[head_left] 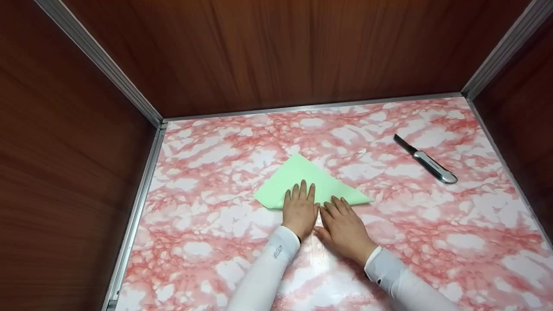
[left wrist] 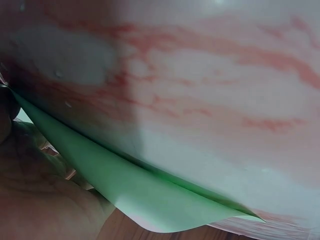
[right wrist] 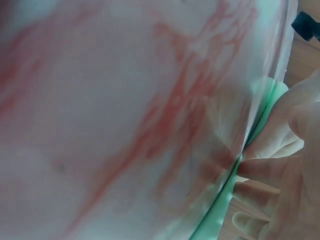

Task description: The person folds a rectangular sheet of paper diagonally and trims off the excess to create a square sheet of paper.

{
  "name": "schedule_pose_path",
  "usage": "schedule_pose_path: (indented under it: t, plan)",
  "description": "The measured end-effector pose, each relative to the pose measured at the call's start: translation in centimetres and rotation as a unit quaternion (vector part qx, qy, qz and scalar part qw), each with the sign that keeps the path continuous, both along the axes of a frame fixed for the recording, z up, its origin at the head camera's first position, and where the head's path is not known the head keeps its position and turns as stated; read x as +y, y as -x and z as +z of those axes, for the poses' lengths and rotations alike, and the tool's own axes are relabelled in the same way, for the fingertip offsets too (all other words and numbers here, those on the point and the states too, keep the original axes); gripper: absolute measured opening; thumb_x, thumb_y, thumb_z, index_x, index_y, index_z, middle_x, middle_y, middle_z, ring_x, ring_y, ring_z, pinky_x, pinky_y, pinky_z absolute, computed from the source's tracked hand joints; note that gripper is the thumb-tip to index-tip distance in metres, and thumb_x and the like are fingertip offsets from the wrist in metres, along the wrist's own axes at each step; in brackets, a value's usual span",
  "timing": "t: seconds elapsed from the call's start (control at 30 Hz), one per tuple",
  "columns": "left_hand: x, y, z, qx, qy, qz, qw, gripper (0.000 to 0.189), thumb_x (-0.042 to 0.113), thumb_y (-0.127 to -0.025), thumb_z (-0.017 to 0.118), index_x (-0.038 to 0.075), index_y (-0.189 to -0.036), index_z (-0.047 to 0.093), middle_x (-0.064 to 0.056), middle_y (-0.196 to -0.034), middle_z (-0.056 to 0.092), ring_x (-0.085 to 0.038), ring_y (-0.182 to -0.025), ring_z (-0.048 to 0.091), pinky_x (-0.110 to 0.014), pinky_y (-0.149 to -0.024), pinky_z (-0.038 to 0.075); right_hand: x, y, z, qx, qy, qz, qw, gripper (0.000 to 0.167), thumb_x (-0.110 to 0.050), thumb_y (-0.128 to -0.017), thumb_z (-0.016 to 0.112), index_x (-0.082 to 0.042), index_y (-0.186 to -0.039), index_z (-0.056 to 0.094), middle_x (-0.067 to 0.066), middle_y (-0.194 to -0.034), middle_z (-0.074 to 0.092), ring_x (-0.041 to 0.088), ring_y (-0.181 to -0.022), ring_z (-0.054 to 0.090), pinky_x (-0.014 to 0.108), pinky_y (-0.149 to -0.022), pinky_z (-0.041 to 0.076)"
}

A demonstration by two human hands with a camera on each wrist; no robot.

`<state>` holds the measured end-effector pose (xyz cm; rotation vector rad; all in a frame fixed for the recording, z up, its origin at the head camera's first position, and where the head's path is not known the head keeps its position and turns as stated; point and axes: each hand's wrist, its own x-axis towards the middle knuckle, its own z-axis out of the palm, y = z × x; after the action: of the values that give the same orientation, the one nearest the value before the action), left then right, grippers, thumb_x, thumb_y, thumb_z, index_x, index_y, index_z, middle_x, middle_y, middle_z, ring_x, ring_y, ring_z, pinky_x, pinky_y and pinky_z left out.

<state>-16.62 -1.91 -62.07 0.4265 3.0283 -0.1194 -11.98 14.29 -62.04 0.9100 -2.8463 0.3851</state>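
A light green sheet of paper [head_left: 302, 172], folded over into a triangle, lies in the middle of the table with its fold toward me. My left hand [head_left: 299, 211] rests flat on it, fingers straight and pointing away. Beside it, my right hand [head_left: 345, 226] touches the folded edge with its fingertips, the thumb close to the left hand. In the left wrist view the paper [left wrist: 135, 185] curves up at the fold, its layers slightly apart. The right wrist view has the fingers [right wrist: 265, 172] extended against the paper's edge [right wrist: 217, 212].
A utility knife [head_left: 427, 162] with its dark blade section extended lies to the right, pointing away and left. The red-and-white marbled table [head_left: 207, 259] is bordered by brown wood-grain panels [head_left: 276, 52] at the back and both sides, with metal edging strips.
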Motion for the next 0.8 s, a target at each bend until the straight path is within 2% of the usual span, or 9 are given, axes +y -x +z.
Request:
schedule_pose_path:
  t: [0.37, 0.57, 0.7, 0.8]
  plan:
    - [0.3, 0.3, -0.3, 0.011, 0.000, -0.004, 0.9999, 0.062, 0.049, -0.109, 0.038, 0.018, -0.163, 0.032, -0.011, -0.166, 0.031, -0.030, -0.149, 0.032, -0.051, -0.119, 0.027, 0.1, 0.1, 0.2, 0.023, -0.024, 0.009, 0.9994, 0.068, -0.050, -0.100, 0.058, 0.005, -0.139, 0.060, 0.026, -0.134, 0.059, 0.046, -0.140, 0.041, 0.054, -0.120, 0.024]
    - [-0.3, 0.2, -0.3, -0.016, -0.014, -0.007, 0.9997, 0.061, 0.049, -0.111, 0.033, 0.020, -0.164, 0.027, -0.012, -0.168, 0.023, -0.032, -0.153, 0.024, -0.053, -0.122, 0.019, -0.2, 0.3, 0.3, 0.014, -0.018, 0.016, 0.9996, 0.067, -0.050, -0.102, 0.054, 0.007, -0.137, 0.060, 0.025, -0.134, 0.059, 0.045, -0.139, 0.042, 0.053, -0.119, 0.026]
    - [-0.9, -0.1, 0.2, -0.004, -0.009, -0.033, 0.9994, 0.059, 0.047, -0.110, 0.036, 0.021, -0.163, 0.033, -0.012, -0.168, 0.024, -0.032, -0.154, 0.020, -0.054, -0.123, 0.012, -0.2, 0.4, 0.5, 0.007, -0.010, 0.014, 0.9998, 0.053, -0.036, -0.103, 0.056, 0.006, -0.134, 0.063, 0.023, -0.134, 0.060, 0.044, -0.138, 0.045, 0.054, -0.119, 0.027]
    - [-1.3, -1.1, 0.3, 0.023, 0.001, -0.065, 0.9976, 0.056, 0.044, -0.109, 0.040, 0.019, -0.160, 0.040, -0.011, -0.167, 0.028, -0.030, -0.155, 0.018, -0.053, -0.124, 0.010, -0.2, 0.3, 0.5, 0.006, -0.004, 0.013, 0.9999, 0.046, -0.028, -0.102, 0.058, 0.007, -0.131, 0.066, 0.023, -0.133, 0.061, 0.044, -0.136, 0.047, 0.054, -0.118, 0.029]
